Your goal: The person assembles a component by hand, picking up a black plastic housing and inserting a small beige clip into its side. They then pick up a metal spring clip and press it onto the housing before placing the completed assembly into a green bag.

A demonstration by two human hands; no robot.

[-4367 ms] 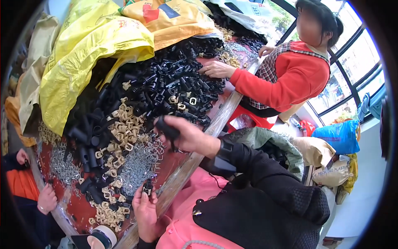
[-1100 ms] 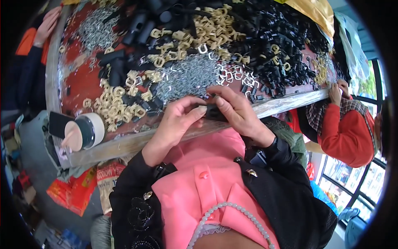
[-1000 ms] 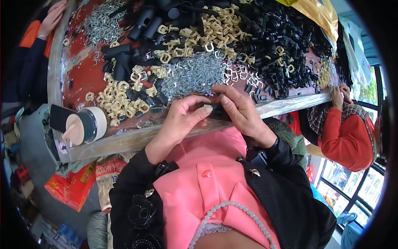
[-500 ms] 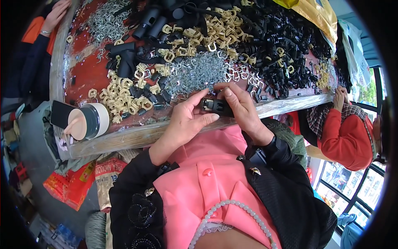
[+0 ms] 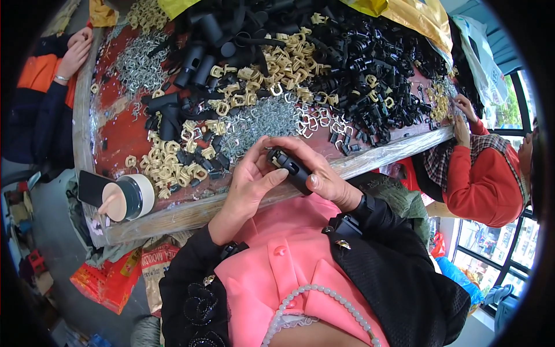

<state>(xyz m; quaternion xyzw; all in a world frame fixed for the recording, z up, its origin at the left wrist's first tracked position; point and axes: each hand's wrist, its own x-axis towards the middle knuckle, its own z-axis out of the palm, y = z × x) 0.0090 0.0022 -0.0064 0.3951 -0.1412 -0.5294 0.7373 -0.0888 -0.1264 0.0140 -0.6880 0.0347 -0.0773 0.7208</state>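
Note:
Both of my hands hold a black plastic tube-shaped part [image 5: 296, 171] with a slot in its side, just over the table's near edge. The part tilts, its upper end toward the left and its lower end toward the right. My left hand [image 5: 250, 184] is closed on the upper end, thumb pressed along its side. A small light-coloured piece shows at that end, too small to name. Around the other side, my right hand [image 5: 334, 180] curls its fingers, thumb by the lower end. Beyond my fingers lies a heap of small metal clips [image 5: 257, 128].
Cream plastic clips [image 5: 170, 162], black parts [image 5: 361, 75] and metal hooks [image 5: 139, 63] cover the red table [image 5: 118, 130]. A lidded jar [image 5: 136, 195] and a phone [image 5: 92, 188] stand at the left corner. Co-workers sit left [image 5: 49, 98] and right [image 5: 480, 179].
The black part has turned in my hands, so its longer slotted side now shows. My left hand has closed round its upper end. The view has shifted slightly. The right co-worker's hands have moved.

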